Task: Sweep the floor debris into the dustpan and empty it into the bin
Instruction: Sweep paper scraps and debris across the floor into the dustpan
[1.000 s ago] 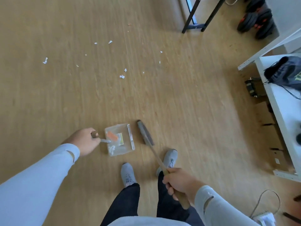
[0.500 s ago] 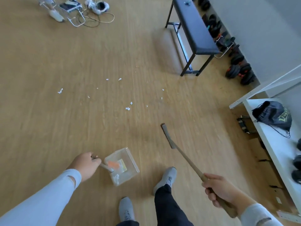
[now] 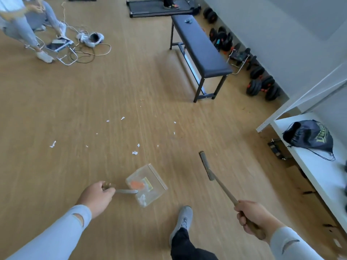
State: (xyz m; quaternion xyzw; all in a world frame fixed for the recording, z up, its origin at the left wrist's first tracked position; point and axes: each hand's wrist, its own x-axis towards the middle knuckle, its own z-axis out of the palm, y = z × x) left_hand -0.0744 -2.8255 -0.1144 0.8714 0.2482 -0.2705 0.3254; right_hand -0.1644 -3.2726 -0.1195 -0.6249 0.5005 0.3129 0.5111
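My left hand (image 3: 96,198) grips the grey handle of a clear dustpan (image 3: 150,180) held low over the wooden floor; an orange scrap and some white bits lie inside it. My right hand (image 3: 253,218) holds the wooden handle of a broom whose narrow head (image 3: 206,165) is lifted to the right of the dustpan, apart from it. Several small white paper scraps (image 3: 134,152) are scattered on the floor beyond the dustpan, with one larger scrap (image 3: 53,144) farther left. No bin is in view.
A black bench (image 3: 199,47) stands ahead on the right, with dumbbells (image 3: 262,85) along the wall. A white shelf (image 3: 315,166) with a dark bag (image 3: 309,136) is on the right. At far left are a seated person (image 3: 22,25), cables and shoes (image 3: 90,39).
The view has lifted, showing more of the room. The broom head has swung away from the dustpan to the right, and my right hand has moved rightward. The dustpan has turned slightly.
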